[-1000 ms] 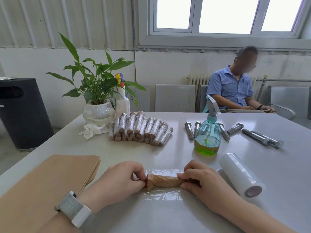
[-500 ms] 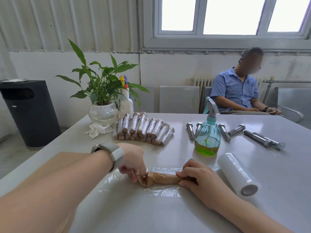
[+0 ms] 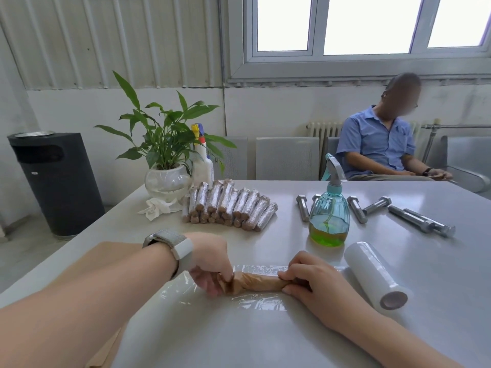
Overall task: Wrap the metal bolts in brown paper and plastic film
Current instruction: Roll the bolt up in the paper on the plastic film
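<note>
Grey desk (image 3: 398, 261) under a window: a paper-wrapped bolt (image 3: 256, 284) lies on plastic film (image 3: 255, 301). Left hand (image 3: 210, 264), now reaching across from a raised forearm, pinches its twisted end; right hand (image 3: 310, 282) clasps the other end, unchanged. Film roll (image 3: 374, 274) lies near.

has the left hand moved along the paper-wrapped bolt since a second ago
Barely. The left hand remains pinching the left end of the paper-wrapped bolt; its wrist has turned over, forearm raised.

Bright windows (image 3: 366, 25) top a white wall (image 3: 265, 107) above grey chairs (image 3: 287, 158), a radiator (image 3: 322, 134), perhaps a black bin (image 3: 57, 181).
</note>
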Demonstrator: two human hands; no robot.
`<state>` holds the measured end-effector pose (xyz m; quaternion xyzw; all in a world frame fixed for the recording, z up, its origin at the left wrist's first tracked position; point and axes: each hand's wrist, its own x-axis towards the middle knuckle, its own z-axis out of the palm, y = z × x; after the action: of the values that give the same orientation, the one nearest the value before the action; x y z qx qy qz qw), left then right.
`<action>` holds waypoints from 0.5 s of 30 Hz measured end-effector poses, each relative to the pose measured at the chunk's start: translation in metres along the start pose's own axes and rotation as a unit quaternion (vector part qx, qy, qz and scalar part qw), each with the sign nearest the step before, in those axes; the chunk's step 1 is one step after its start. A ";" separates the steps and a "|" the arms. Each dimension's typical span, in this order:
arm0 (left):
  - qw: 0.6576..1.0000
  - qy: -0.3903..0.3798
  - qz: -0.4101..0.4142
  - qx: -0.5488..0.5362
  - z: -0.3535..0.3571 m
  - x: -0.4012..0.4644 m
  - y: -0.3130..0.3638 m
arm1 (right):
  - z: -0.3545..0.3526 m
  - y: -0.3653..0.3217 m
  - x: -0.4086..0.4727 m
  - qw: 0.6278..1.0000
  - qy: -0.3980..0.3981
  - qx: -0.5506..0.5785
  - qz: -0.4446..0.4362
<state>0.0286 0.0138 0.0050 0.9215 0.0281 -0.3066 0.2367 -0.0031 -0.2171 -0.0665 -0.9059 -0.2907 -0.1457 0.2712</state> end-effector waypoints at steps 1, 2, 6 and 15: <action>1.000 0.013 0.010 -0.025 0.001 0.000 -0.001 | 0.000 0.000 0.000 1.000 -0.001 -0.001 0.000; 0.998 0.023 0.019 -0.049 0.002 0.001 -0.002 | 0.000 0.000 0.000 1.000 -0.001 -0.001 -0.001; 0.984 0.030 0.034 -0.170 0.004 -0.002 -0.012 | 0.000 0.000 0.000 1.000 0.002 -0.002 -0.002; 0.859 0.029 0.043 -0.510 0.022 -0.015 -0.039 | 0.000 0.000 0.002 1.000 -0.006 0.000 -0.007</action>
<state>-0.0029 0.0396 -0.0179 0.6807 0.1471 -0.2124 0.6855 -0.0018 -0.2162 -0.0658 -0.9049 -0.2984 -0.1418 0.2683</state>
